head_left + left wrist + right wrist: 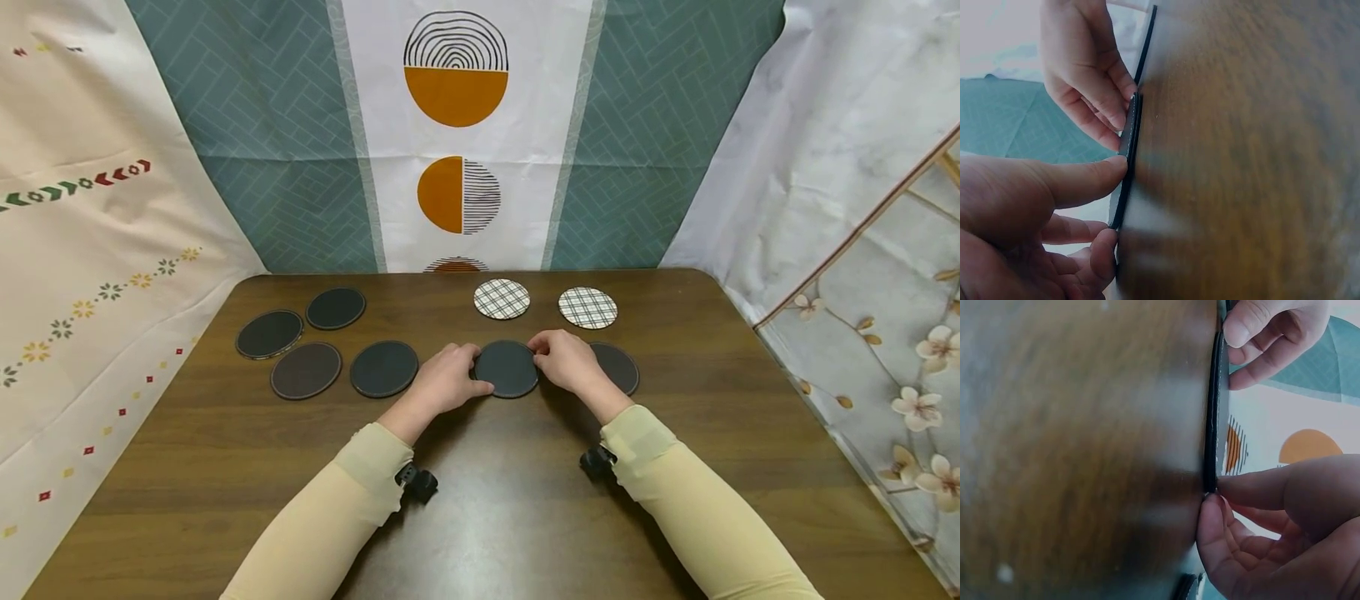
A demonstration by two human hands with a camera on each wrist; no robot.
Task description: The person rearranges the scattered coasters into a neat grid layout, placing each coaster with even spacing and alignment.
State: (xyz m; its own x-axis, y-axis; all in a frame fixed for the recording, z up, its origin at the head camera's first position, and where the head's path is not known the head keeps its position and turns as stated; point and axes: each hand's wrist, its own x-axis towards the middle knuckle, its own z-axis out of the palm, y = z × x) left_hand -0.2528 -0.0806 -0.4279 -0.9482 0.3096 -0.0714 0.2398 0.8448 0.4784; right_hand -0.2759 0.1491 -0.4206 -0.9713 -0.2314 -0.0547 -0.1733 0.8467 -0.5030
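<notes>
A round dark coaster [507, 369] with a stitched rim lies in the middle of the row, low over the wooden table. My left hand [448, 379] holds its left side, thumb at the front edge and fingers along the left rim. On the opposite side my right hand [567, 361] pinches the rim between thumb and fingertips. Seen edge-on in the left wrist view, the coaster [1130, 134] sits between both hands. A brown coaster [617, 367] lies partly hidden behind the right hand. Left of the left hand is another dark coaster [384, 368].
Farther left lie a brown coaster [306, 371] and two black ones, one at the left edge [269, 334] and one behind it [336, 308]. Two white checked coasters, the left one [502, 299] and the right one [588, 308], lie near the table's [480, 517] back edge. Cloths hang around.
</notes>
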